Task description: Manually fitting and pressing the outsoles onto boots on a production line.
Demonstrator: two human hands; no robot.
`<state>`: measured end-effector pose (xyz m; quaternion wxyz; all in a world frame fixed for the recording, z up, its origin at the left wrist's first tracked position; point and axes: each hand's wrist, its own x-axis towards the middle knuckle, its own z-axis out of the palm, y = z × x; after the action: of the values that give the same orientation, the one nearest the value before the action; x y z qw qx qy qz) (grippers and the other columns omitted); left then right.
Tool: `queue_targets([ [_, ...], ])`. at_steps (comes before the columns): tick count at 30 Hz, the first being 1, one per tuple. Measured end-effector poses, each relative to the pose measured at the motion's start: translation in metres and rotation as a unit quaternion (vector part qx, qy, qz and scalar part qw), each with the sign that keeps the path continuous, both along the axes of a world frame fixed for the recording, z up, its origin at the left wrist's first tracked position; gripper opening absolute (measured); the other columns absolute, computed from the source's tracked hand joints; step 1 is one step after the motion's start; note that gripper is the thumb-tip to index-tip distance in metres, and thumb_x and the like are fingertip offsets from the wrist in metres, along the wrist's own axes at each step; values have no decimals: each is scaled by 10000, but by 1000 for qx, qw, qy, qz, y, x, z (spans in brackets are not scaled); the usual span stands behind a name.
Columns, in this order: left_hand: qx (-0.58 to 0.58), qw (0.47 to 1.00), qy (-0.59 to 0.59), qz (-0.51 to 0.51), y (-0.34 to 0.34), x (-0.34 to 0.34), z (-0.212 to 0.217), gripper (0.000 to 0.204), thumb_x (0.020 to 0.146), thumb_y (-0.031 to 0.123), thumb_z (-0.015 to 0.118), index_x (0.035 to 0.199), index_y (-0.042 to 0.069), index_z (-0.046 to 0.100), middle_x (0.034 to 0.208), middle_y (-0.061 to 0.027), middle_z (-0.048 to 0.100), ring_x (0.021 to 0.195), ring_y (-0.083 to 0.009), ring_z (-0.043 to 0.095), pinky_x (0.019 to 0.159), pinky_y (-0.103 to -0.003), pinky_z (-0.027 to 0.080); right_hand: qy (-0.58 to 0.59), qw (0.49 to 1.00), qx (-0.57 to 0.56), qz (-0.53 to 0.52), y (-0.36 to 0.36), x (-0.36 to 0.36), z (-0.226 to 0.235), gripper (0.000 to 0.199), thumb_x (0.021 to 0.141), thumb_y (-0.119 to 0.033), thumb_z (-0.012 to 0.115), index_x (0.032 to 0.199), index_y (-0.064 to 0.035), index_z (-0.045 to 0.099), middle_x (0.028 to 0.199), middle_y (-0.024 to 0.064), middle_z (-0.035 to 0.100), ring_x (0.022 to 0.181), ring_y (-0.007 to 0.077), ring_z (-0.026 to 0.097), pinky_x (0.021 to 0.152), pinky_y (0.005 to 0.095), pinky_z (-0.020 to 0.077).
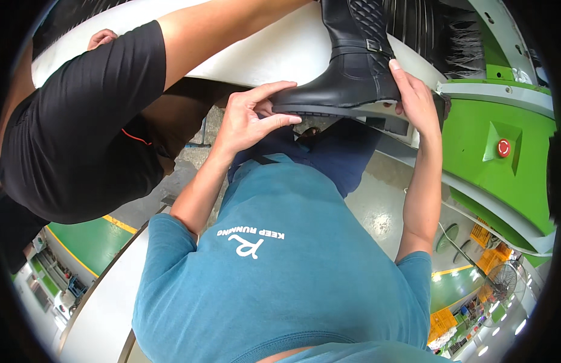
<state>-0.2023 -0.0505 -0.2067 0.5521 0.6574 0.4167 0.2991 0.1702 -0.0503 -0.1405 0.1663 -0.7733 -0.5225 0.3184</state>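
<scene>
Dressed in a teal shirt (pixel 311 272), on the near side of the boot. Holding the black boot (pixel 347 81) sideways in both hands, with toe to the left and heel to the right, over the near edge of a white bench (pixel 280 54). Pinching the toe with the left hand (pixel 247 118), with forefinger along the top and thumb near the sole's edge. Clasping the heel with the right hand (pixel 418 100), with thumb up the back near the buckled strap (pixel 353 49) and fingers partly hidden. Cannot tell whether resting any weight on the bench.

Blocked to the left of the boot by a co-worker's bare arm (pixel 220 33) and black sleeve (pixel 93 109), stretched across toward the boot's shaft; cut off there at the upper rim. Hemmed in to the right of the boot by a green machine (pixel 468 133) with a red button (pixel 503 147). Crowded just beyond the boot's heel side with dark fringe (pixel 465 45). Farther off, left and nearward of the boot, painted with green floor (pixel 81 242). Farthest, right and nearward of the boot, cluttered with orange crates (pixel 491 259) and a fan (pixel 503 284).
</scene>
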Motion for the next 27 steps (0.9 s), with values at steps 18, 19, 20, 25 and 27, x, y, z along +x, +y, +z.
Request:
queue_targets([
  [18, 205, 978, -37, 17, 8, 17, -1, 686, 707, 175, 1064, 1320, 2, 811, 1302, -147, 840, 1185, -264, 818, 1050, -362, 648, -98, 857, 425, 276, -50, -113, -8, 524, 637, -158, 983, 1101, -83, 753, 1103, 68, 683, 969, 288, 657, 785, 431, 524],
  [19, 207, 978, -32, 18, 6, 16, -2, 697, 698, 185, 1069, 1319, 2, 811, 1297, -145, 842, 1170, -260, 823, 1038, -356, 654, -106, 854, 430, 273, -50, -119, -10, 521, 632, -150, 977, 1096, -82, 752, 1101, 67, 682, 969, 284, 658, 780, 430, 521],
  [20, 209, 977, -26, 20, 5, 15, -3, 709, 689, 195, 1073, 1319, 2, 811, 1292, -142, 844, 1156, -256, 828, 1025, -350, 660, -108, 856, 428, 270, -49, -123, -8, 492, 622, -110, 950, 1070, -77, 750, 1079, 68, 676, 964, 281, 659, 767, 426, 519],
  [25, 223, 974, -35, 29, 4, 16, -8, 709, 675, 199, 1074, 1293, -26, 811, 1281, -165, 842, 1177, -263, 825, 1040, -364, 663, -60, 856, 425, 288, -46, -126, -11, 414, 621, -61, 913, 986, -74, 719, 968, 54, 657, 881, 270, 635, 735, 418, 499],
  [27, 235, 970, -50, 35, 6, 17, -14, 700, 675, 222, 1073, 1283, -16, 820, 1264, -152, 848, 1158, -257, 831, 1024, -358, 668, -48, 852, 419, 311, -44, -123, -11, 392, 620, -45, 903, 956, -77, 703, 929, 48, 646, 851, 268, 623, 720, 417, 492],
])
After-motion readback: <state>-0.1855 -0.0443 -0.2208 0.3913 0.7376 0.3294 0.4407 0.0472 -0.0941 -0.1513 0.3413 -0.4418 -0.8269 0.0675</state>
